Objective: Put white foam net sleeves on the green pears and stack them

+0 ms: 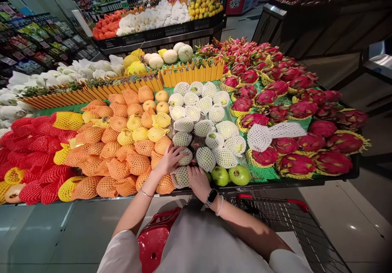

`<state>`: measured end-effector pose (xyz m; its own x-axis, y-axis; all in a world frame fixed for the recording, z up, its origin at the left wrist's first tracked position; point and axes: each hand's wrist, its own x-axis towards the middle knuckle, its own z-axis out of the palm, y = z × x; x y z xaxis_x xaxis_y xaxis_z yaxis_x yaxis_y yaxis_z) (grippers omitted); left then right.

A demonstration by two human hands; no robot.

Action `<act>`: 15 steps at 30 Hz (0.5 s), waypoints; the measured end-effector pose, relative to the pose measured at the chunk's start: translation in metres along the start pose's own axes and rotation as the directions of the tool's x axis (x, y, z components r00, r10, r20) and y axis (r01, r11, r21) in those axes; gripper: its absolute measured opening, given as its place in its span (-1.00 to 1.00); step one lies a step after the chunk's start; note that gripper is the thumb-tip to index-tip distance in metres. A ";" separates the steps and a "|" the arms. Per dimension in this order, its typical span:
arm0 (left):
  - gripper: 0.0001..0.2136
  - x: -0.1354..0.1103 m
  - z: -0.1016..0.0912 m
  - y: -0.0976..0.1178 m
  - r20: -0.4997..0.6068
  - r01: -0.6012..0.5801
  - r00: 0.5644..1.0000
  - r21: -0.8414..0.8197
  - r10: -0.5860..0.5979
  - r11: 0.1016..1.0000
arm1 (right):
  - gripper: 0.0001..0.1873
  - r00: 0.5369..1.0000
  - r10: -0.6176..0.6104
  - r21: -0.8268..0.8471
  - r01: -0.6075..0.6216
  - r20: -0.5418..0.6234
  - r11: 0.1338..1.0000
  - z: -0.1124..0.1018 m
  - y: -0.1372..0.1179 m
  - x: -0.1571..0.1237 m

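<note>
My left hand (170,159) rests on a green fruit in a white foam net (185,157), its fingers curled over the fruit's near side. Close beside it, my right hand (198,180) reaches over the front of the display with its fingers a little apart. Its fingertips are near that fruit and a lower green netted fruit (180,177); whether they touch either is unclear. Another netted green fruit (206,159) lies just beyond my right fingers. Bare green fruits (219,176) sit to the right of that hand.
Orange-netted fruits (118,166) and red-netted fruits (33,154) fill the left side. Dragon fruits (297,166) lie at right, with a loose white foam net (275,135) among them. A low yellow fence (192,72) runs behind. Below are a red basket (154,240) and a wire cart (288,220).
</note>
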<state>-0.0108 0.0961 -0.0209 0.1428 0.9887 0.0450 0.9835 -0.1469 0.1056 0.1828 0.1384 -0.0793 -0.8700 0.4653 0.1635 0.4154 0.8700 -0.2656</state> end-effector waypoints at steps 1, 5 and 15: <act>-0.47 0.001 0.000 0.000 0.005 -0.002 1.000 0.008 0.002 1.000 | -0.57 1.000 0.008 0.004 -0.008 -0.001 1.000 0.002 0.000 0.003; -0.45 0.004 0.000 -0.002 0.021 -0.018 1.000 0.030 0.017 0.999 | -0.68 1.000 0.006 0.039 -0.006 -0.014 0.999 0.006 -0.002 0.016; -0.52 0.005 -0.008 0.024 -0.010 0.066 0.998 0.096 -0.065 0.993 | -0.21 0.997 -0.054 0.138 0.061 -0.053 0.988 -0.005 0.016 -0.008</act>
<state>0.0124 0.0971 -0.0101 0.0775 0.9958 0.0484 0.9969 -0.0782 0.0122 0.1980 0.1494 -0.0799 -0.8758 0.4255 0.2279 0.3207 0.8658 -0.3841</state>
